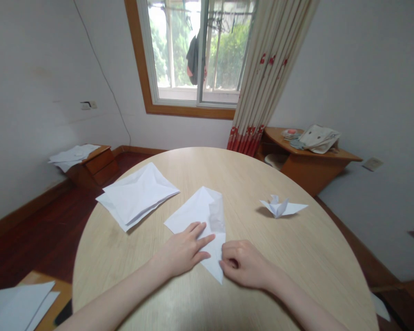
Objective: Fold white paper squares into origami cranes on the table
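A partly folded white sheet of paper (pixel 189 207) lies on the round table in front of me, with one flap turned over along its right side. My left hand (pixel 184 248) rests flat on the sheet, fingers spread across its lower part. At the sheet's right edge, my right hand (pixel 243 264) is closed, thumb and curled fingers together at the border of the paper. How much of the edge sits between those fingers is hidden. To the right stands a folded paper crane (pixel 278 207), apart from both hands.
A stack of white paper sheets (pixel 141 193) lies on the left of the round wooden table (pixel 296 257). More paper (pixel 17 305) rests on a surface at lower left. Behind are a small cabinet (pixel 103 168), a window, a curtain (pixel 262 82) and a corner shelf holding a bag (pixel 319 139).
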Tool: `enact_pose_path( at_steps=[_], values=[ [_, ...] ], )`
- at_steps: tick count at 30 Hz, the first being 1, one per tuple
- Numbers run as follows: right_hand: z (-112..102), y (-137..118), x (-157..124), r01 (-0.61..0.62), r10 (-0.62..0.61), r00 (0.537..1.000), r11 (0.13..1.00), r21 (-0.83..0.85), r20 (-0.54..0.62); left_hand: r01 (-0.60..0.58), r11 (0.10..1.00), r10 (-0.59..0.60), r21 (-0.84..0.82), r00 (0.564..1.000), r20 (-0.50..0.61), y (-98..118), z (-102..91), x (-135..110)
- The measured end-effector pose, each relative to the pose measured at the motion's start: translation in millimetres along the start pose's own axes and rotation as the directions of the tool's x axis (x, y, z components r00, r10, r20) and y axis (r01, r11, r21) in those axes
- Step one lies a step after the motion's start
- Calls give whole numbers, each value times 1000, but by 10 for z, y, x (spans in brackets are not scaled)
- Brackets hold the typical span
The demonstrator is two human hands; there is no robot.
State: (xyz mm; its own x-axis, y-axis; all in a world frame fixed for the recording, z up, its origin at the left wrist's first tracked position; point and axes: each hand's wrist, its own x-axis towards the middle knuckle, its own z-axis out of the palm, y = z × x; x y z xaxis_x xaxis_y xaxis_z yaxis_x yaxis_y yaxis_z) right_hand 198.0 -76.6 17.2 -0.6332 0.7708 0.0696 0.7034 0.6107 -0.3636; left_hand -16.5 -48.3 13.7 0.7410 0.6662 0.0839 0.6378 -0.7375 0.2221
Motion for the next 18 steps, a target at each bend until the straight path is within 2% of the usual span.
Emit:
enact_pose_path(
  at_steps=[5,9,18],
  values=[
    [-34,169,28,-85,68,992,983,-164,-105,10,1000,-10,-3,1000,29,11,-17,0],
    [-18,236,44,-106,73,990,947,-302,-121,14,1000,-14,1,1000,27,21,-25,0],
    [12,287,94,-223,171,964,936,-273,-202,5,1000,-5,-12,1000,-6,2,11,-10]
  ],
)
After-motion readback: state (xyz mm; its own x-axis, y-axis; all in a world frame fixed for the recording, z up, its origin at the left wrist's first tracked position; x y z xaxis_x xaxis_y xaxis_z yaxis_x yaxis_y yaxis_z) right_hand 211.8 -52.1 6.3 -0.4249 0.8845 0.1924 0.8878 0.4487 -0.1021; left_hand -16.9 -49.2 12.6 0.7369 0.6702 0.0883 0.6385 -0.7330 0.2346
